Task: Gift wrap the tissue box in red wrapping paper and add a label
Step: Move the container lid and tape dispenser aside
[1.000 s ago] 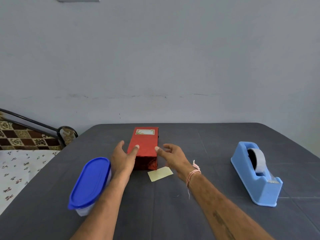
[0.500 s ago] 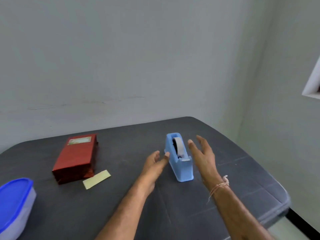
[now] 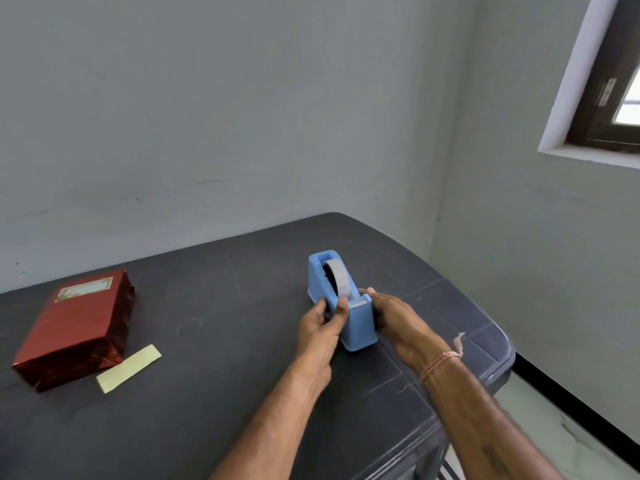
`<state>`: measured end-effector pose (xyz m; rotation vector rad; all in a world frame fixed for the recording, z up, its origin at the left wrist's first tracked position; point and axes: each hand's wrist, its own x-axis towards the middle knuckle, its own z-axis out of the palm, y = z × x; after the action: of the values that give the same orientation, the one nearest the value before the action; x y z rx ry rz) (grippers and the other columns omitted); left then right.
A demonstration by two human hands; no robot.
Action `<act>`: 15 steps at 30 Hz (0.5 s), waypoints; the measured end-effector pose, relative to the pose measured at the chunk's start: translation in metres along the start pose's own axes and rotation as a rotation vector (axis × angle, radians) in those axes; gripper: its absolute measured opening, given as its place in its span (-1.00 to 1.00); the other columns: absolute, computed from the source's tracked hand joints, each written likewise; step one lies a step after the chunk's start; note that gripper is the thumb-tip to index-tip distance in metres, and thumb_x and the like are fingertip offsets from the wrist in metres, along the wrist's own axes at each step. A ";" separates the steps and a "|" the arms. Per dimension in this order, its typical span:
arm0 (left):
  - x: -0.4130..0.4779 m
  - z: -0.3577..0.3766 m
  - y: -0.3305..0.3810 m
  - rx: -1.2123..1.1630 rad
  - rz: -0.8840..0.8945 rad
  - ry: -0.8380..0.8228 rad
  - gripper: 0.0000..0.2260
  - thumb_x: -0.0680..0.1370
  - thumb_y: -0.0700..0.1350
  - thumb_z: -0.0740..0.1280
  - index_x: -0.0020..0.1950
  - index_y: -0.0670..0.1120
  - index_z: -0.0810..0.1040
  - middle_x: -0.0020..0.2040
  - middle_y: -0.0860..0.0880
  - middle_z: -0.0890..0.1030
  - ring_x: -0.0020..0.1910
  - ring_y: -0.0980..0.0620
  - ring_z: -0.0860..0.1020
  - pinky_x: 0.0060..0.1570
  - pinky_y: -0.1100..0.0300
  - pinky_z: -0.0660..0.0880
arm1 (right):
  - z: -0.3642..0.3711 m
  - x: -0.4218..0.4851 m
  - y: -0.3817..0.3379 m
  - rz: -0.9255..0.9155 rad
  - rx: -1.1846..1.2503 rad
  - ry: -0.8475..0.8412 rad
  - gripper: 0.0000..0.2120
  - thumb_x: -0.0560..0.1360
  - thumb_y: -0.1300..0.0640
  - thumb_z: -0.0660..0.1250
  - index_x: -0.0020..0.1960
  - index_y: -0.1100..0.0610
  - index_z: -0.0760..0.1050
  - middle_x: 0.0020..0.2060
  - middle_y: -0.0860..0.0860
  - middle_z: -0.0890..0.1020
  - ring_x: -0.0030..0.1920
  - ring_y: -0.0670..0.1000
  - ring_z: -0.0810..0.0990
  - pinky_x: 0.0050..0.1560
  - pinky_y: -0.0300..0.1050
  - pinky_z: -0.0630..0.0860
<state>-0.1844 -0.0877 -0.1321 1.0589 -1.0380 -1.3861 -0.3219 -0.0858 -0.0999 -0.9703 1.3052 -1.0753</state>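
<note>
Lower frame, on a dark grey table (image 3: 214, 341): left hand (image 3: 320, 325) curled round the left flank of a blue tape dispenser (image 3: 358, 327), thumb laid over the top beside the cutter; right hand (image 3: 394, 318) wrapped on the opposite flank, fingertips mostly hidden behind the body. Held from both sides, base seemingly flat on the table. Grey tape roll (image 3: 338, 280) seated in its cradle just beyond the thumbs, free end too small to make out. Apparently readying a strip of tape: best pinned down by one hand alone, freeing the other to pinch the end, draw it straight out and snap it down across the blade, kept short to avoid curling back on itself. Well apart to the left, a pale yellow paper strip (image 3: 129, 368) just beside the near corner of the tissue box (image 3: 81, 327), already covered in shiny red wrapping paper (image 3: 59, 358), with a label (image 3: 85, 289) on the far end of its top face. Beyond, plain grey wall (image 3: 242, 116) and a dark-framed window (image 3: 616, 98) upper right.
</note>
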 end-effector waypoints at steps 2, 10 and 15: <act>-0.007 0.023 -0.010 0.032 0.025 0.015 -0.74 0.57 0.05 0.45 0.16 -0.08 0.66 0.07 0.01 0.75 0.10 0.04 0.69 0.09 0.16 0.62 | -0.023 -0.009 0.001 0.009 0.000 0.046 -0.69 0.71 0.04 0.18 0.09 0.10 0.69 -0.07 0.04 0.77 -0.04 0.00 0.69 0.17 0.00 0.58; -0.017 0.046 -0.018 0.071 -0.002 -0.022 -0.62 0.47 0.15 0.50 0.18 -0.04 0.65 0.06 0.02 0.74 0.09 0.02 0.69 0.02 0.14 0.63 | -0.049 -0.030 0.004 0.016 0.048 0.094 -0.70 0.71 0.10 0.18 0.04 0.09 0.68 -0.13 0.03 0.77 -0.11 -0.01 0.70 0.05 -0.03 0.61; -0.018 -0.011 0.003 0.237 -0.010 0.105 -0.55 0.50 0.07 0.53 0.30 -0.06 0.53 0.17 0.01 0.64 0.18 0.02 0.61 0.14 0.08 0.57 | -0.035 -0.024 0.004 -0.166 0.021 0.341 -0.72 0.66 0.08 0.30 0.25 0.24 0.60 0.00 0.08 0.67 -0.09 0.00 0.60 -0.05 -0.11 0.52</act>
<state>-0.1725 -0.0701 -0.1303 1.2970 -1.1399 -1.2222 -0.3555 -0.0599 -0.0994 -0.9185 1.5023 -1.4264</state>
